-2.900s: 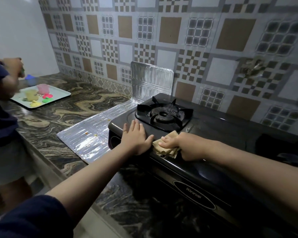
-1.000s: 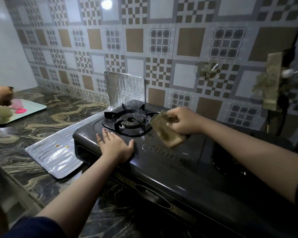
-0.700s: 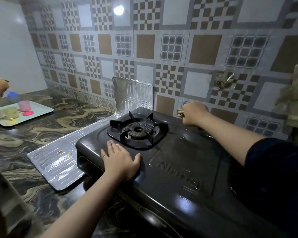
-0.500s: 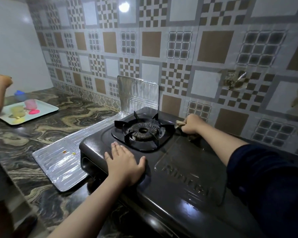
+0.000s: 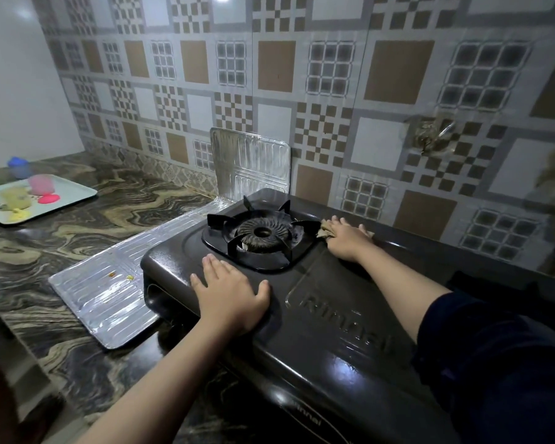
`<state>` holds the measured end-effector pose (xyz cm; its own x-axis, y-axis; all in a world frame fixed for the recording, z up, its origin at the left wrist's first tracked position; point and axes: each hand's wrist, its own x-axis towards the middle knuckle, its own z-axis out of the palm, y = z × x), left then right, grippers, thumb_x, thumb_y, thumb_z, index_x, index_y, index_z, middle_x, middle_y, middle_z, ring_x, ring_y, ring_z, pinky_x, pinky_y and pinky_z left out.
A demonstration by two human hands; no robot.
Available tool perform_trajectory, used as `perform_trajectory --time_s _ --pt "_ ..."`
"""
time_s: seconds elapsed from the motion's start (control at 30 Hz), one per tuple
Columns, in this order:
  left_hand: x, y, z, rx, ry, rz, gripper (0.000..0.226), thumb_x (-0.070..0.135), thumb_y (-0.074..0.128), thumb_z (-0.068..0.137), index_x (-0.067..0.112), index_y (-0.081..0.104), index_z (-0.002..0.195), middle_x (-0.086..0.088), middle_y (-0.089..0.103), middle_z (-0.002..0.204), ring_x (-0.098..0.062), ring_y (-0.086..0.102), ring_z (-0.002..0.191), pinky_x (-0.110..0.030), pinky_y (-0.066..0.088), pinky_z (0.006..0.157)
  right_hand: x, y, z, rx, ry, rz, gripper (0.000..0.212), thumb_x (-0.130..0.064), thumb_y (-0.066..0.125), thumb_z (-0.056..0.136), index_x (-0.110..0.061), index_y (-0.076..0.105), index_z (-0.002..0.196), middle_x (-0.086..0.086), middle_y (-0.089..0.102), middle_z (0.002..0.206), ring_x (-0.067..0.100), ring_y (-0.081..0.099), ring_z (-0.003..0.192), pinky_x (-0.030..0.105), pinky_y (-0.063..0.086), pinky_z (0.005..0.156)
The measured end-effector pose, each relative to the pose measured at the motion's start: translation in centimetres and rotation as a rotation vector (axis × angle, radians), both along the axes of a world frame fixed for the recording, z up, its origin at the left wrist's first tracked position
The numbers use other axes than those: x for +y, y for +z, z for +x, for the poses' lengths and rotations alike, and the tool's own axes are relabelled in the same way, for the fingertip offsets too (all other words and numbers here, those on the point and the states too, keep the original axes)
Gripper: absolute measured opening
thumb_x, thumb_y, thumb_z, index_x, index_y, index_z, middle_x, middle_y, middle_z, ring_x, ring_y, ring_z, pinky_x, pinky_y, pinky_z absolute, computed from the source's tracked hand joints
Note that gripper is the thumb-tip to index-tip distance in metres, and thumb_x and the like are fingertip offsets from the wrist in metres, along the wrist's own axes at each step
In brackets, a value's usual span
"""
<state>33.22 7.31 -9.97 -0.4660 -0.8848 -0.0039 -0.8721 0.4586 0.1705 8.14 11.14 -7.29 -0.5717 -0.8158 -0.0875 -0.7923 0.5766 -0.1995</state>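
Note:
A black gas stove (image 5: 334,318) sits on the marbled counter, its burner and pan support (image 5: 259,233) at the back left. My left hand (image 5: 229,294) lies flat with spread fingers on the stove's front left top. My right hand (image 5: 346,237) is at the stove's back edge, right of the burner, pressing a tan cloth (image 5: 326,229) against the surface. Only the cloth's frayed left end and a bit beyond the fingers show; the hand covers the rest.
Foil sheeting (image 5: 109,290) lies on the counter left of the stove and stands against the tiled wall (image 5: 250,161). A white tray (image 5: 74,195) with coloured cups and lumps sits far left. A wall hook (image 5: 430,137) is at the right.
My right hand has carried the cloth from the stove's front, up over the middle, to the back edge right of the burner. The left hand stayed put. The person at the far left is out of view.

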Motion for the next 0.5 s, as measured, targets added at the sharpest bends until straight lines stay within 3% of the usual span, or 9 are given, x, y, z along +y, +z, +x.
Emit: perform_trajectory --time_s 0.5 --pt "0.4 0.4 0.4 0.143 -0.053 0.074 0.095 0.055 0.035 0.087 -0.014 0.008 0.146 -0.033 -0.001 0.155 -0.041 -0.008 0.146 -0.057 -0.001 0.114 2.5 -0.1 7.4 0.034 -0.059 0.002 0.062 -0.029 0.036 0.094 -0.021 0.014 0.152 -0.007 0.004 0.161 0.012 0.002 0.148 0.042 0.000 0.119"
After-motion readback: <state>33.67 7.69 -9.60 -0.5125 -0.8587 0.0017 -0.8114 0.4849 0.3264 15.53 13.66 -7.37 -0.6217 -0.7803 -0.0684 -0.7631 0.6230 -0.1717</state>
